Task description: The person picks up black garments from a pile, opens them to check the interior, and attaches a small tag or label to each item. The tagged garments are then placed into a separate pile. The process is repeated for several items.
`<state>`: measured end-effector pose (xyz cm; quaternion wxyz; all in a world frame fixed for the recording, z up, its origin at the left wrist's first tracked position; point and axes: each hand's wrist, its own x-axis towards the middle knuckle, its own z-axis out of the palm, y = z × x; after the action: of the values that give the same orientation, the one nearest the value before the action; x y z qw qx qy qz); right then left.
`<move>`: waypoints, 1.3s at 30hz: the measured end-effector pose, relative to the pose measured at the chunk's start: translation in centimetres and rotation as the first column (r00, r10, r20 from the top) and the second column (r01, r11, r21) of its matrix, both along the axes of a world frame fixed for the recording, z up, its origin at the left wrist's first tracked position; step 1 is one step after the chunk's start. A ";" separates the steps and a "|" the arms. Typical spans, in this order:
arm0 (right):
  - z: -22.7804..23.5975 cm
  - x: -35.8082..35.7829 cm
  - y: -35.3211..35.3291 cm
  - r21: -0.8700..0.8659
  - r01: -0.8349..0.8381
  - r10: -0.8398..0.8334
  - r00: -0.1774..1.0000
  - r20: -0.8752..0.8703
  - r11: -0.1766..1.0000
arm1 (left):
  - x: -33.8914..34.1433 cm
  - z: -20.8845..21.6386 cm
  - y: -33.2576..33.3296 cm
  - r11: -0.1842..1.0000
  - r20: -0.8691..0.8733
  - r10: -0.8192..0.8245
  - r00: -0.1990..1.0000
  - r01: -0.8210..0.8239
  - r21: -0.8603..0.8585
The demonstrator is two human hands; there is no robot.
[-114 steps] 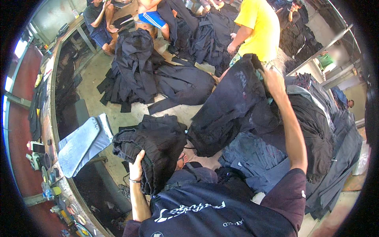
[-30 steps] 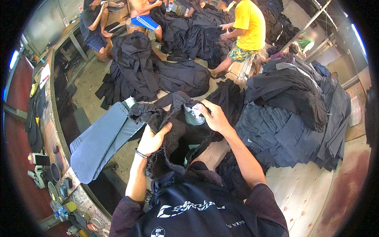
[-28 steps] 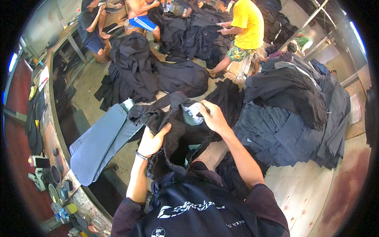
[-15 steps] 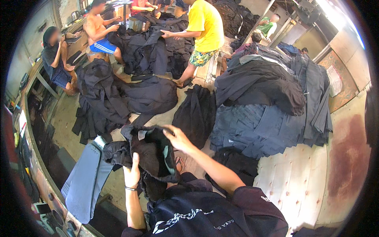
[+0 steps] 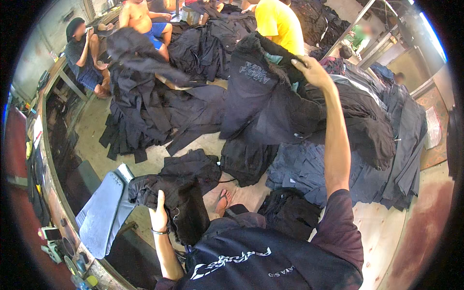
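My right hand (image 5: 311, 71), arm stretched far forward, grips the edge of a black garment (image 5: 270, 96). That garment hangs spread out, with pale print near its top and bits of light green lining at its edge. Close to my body, my left hand (image 5: 158, 215) is closed on a bunched black cloth (image 5: 186, 205), thumb on top. Whether this cloth is a separate piece cannot be seen. Just left of it, a narrow grey-blue padded board (image 5: 106, 212) juts out, almost touching the bunch.
A tall stack of dark grey and black garments (image 5: 406, 145) stands at the right. Black piles (image 5: 140, 111) cover the floor ahead. Several people sit or work beyond, one in a yellow shirt (image 5: 278, 24). Along the left runs a bench (image 5: 53, 193) with small objects.
My right hand has swung forward and right, lifting a black garment away from my body. My left hand remains beside the board. The view has shifted, and a blurred dark cloth appears above the left pile.
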<state>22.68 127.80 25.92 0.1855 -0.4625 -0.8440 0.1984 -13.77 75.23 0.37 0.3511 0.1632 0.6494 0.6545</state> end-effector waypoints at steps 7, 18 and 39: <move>-7.3 0.8 -3.8 0.152 -0.197 0.137 0.931 0.338 0.968 | 1.2 1.3 1.8 0.972 0.109 -0.017 0.994 0.042 -0.233; -36.1 -9.0 -28.6 -0.531 -0.197 0.134 0.979 -0.155 0.824 | -0.7 -6.7 3.7 0.849 -0.358 -0.484 0.799 0.331 -0.411; -15.9 -9.7 -31.8 -0.401 0.074 -0.206 0.933 -0.296 0.913 | -0.8 11.9 9.8 0.824 -0.530 -0.564 0.633 0.470 -0.317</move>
<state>12.99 95.96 10.02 0.2450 -0.5098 -0.7094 0.4205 -14.56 85.07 12.30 0.3098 0.5154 0.6983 0.3884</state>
